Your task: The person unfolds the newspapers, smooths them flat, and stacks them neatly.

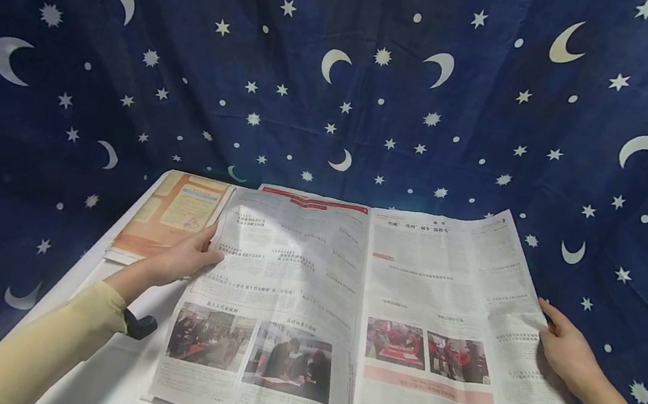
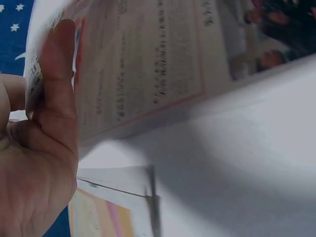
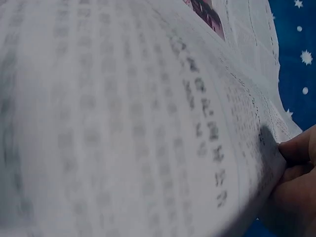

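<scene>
An opened newspaper (image 1: 315, 305) spreads wide before me, its centre fold running between two printed pages with photos. My left hand (image 1: 186, 257) pinches its left edge between thumb and fingers; in the left wrist view the thumb (image 2: 59, 69) lies along one face of the sheet. On the opposite side my right hand (image 1: 568, 350) grips the right edge. The right wrist view shows those fingertips (image 3: 296, 148) pinching the paper, which bows up close to the camera. Both side edges stand raised, with the top right corner tilted upward.
An orange-and-cream printed booklet or paper stack (image 1: 174, 214) lies left of the newspaper on the white table (image 1: 107, 351). Behind hangs a dark blue cloth (image 1: 379, 84) with moons and stars. Each wrist wears a black strap piece (image 1: 139, 325).
</scene>
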Tool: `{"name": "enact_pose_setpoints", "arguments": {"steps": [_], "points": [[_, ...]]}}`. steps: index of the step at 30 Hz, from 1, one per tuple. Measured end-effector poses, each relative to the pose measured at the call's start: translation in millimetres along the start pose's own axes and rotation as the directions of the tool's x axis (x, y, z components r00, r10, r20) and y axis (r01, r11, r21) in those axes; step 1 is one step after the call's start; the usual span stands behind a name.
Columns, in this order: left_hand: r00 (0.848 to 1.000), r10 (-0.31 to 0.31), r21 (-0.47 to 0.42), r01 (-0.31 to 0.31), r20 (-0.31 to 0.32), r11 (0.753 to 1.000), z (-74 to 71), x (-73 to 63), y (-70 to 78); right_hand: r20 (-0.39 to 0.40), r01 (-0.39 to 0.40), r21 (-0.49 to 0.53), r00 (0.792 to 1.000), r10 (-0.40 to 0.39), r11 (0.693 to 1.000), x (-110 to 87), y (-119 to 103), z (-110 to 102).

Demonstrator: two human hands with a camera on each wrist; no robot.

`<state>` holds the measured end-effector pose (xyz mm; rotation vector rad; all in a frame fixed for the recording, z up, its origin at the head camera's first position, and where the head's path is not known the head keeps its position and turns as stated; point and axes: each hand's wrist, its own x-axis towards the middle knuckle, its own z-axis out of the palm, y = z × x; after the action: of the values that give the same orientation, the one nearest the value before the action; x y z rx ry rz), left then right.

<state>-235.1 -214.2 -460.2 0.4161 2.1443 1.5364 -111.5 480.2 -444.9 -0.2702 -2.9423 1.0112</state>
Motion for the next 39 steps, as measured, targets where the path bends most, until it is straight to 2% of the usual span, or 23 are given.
{"name": "enact_pose_setpoints", "arguments": {"steps": [7, 14, 19, 24, 32, 39], "points": [[0.999, -0.051, 0.001, 0.051, -0.017, 0.999, 1.0, -0.3, -13.1, -0.008, -0.031, -0.027, 0.999, 0.031, 0.999, 0.5, 22.2, -1.6], [0.987, -0.106, 0.071, 0.115, -0.120, 0.991, 5.7, 3.5, -22.9, 0.010, -0.076, -0.042, 0.997, 0.077, 0.996, -1.3, 37.9, -0.2], [0.985, -0.105, 0.109, 0.120, -0.134, 0.987, 10.0, 7.7, -27.9, 0.036, -0.082, -0.056, 0.996, 0.085, 0.995, -2.7, 47.5, 4.3], [0.982, -0.125, 0.169, 0.148, -0.141, 0.975, 13.3, 13.6, -34.1, 0.011, -0.096, -0.068, 0.995, 0.097, 0.993, -0.8, 55.2, 8.4], [0.977, -0.158, 0.186, 0.183, -0.143, 0.965, 17.0, 21.6, -32.9, -0.014, -0.168, -0.051, 0.986, 0.167, 0.985, 3.3, 61.2, 9.6], [0.972, -0.176, 0.164, 0.201, -0.156, 0.966, 18.9, 24.7, -30.0, -0.001, -0.160, -0.050, 0.987, 0.160, 0.986, 5.3, 62.0, 8.0]]}}
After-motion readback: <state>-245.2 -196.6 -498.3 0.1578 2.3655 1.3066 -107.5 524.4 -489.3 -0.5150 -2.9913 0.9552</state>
